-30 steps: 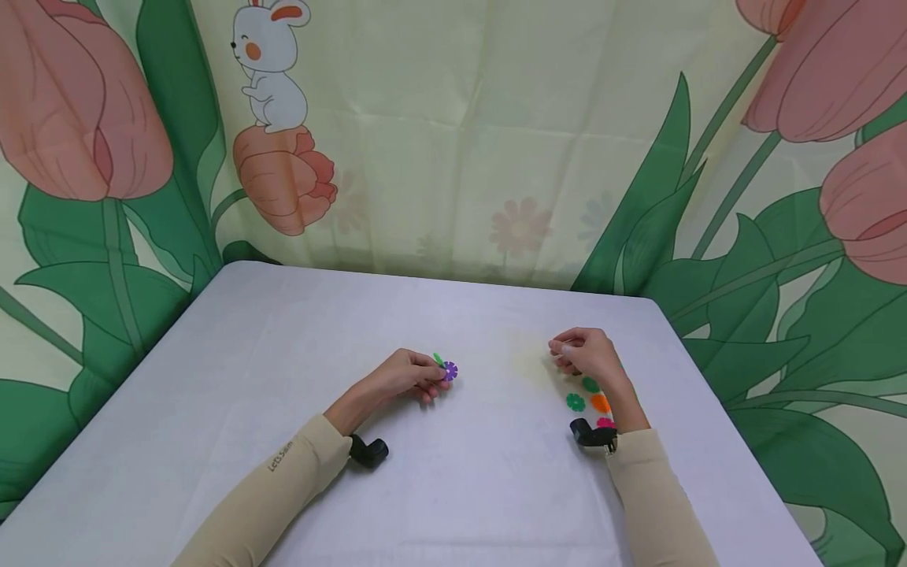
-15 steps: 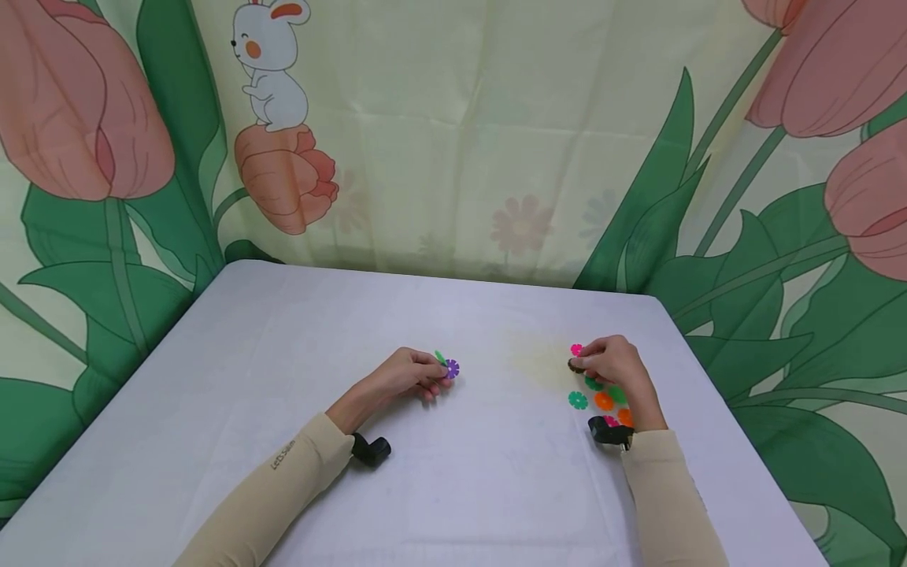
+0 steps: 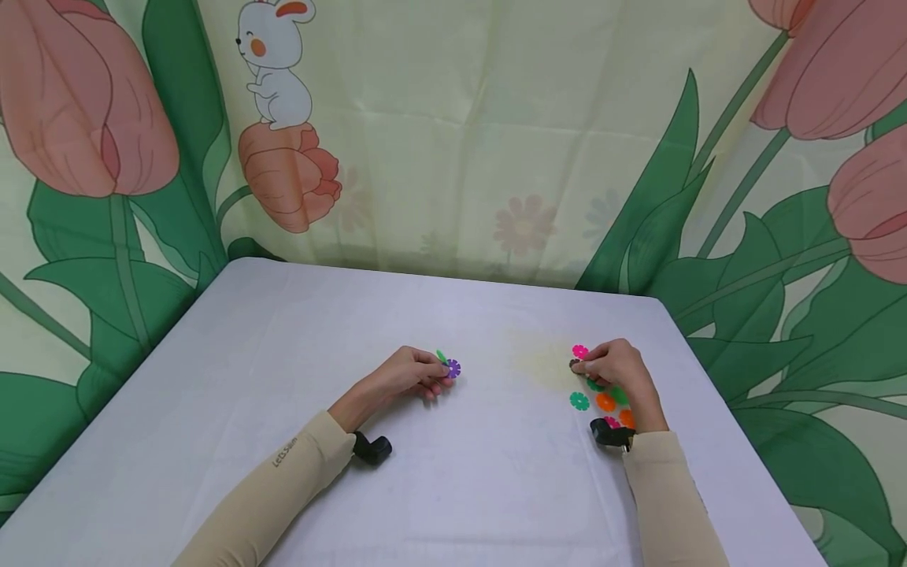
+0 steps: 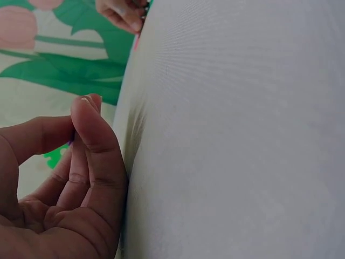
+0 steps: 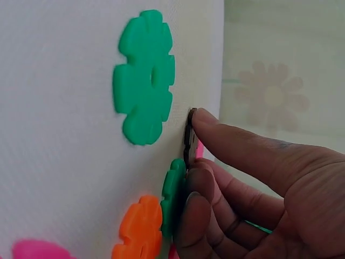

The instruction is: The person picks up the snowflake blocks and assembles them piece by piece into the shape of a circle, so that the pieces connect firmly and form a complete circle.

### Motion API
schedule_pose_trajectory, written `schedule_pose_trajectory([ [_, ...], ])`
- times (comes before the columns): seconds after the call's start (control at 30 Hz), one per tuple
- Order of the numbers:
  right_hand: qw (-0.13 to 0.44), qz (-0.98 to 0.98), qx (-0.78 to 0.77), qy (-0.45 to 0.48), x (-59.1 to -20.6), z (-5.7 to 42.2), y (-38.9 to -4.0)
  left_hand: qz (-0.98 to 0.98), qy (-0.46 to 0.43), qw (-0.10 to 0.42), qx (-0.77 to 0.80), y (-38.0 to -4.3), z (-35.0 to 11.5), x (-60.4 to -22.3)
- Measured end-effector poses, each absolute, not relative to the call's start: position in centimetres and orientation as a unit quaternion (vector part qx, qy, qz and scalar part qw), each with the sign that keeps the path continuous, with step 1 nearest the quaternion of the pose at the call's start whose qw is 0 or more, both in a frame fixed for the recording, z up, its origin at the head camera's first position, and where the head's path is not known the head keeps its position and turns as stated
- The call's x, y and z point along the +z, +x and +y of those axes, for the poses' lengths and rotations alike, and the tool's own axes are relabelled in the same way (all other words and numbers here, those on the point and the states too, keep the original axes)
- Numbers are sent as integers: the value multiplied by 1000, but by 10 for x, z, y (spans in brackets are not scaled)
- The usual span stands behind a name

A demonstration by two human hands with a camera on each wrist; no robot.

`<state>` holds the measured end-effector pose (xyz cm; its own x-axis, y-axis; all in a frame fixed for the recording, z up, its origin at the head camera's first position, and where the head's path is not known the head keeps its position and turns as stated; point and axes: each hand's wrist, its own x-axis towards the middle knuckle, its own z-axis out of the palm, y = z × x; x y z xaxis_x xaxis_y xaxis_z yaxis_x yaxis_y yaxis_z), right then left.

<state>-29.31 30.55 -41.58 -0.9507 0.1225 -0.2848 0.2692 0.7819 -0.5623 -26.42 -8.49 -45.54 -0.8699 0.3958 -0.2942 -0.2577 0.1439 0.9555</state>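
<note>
Two interlocking flower-shaped discs, a purple disc (image 3: 454,368) and a green disc (image 3: 441,356), are joined at an angle. My left hand (image 3: 411,373) pinches them between thumb and fingers above the table's middle; in the left wrist view the fingers hide most of the purple one. On the right, my right hand (image 3: 618,368) holds a dark brown disc (image 5: 190,140) by its edges, thumb on one side and fingers on the other, close to the tabletop. A pink disc (image 3: 580,351) lies just beyond it, and a teal-green disc (image 5: 141,78) lies flat nearby.
Under and beside the right hand lie more discs: an orange disc (image 3: 605,402), a bright green disc (image 3: 619,395) and a dark green disc (image 5: 172,195), partly covered. The white table (image 3: 453,488) ends at a printed backdrop (image 3: 439,142).
My right hand has moved right and toward me, over the discs, and has taken hold of the dark brown disc. My left hand stays nearly still with its joined pair.
</note>
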Motion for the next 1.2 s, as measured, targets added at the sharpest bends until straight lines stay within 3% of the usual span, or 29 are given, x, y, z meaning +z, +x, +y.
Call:
schedule_pose_trajectory([
  [0.47, 114, 937, -316, 94, -413, 299, -291, 715, 42, 250, 652, -265, -86, -457],
  [1.2, 144, 865, -480, 9, -424, 277, -300, 708, 39, 250, 659, -264, -86, -454],
])
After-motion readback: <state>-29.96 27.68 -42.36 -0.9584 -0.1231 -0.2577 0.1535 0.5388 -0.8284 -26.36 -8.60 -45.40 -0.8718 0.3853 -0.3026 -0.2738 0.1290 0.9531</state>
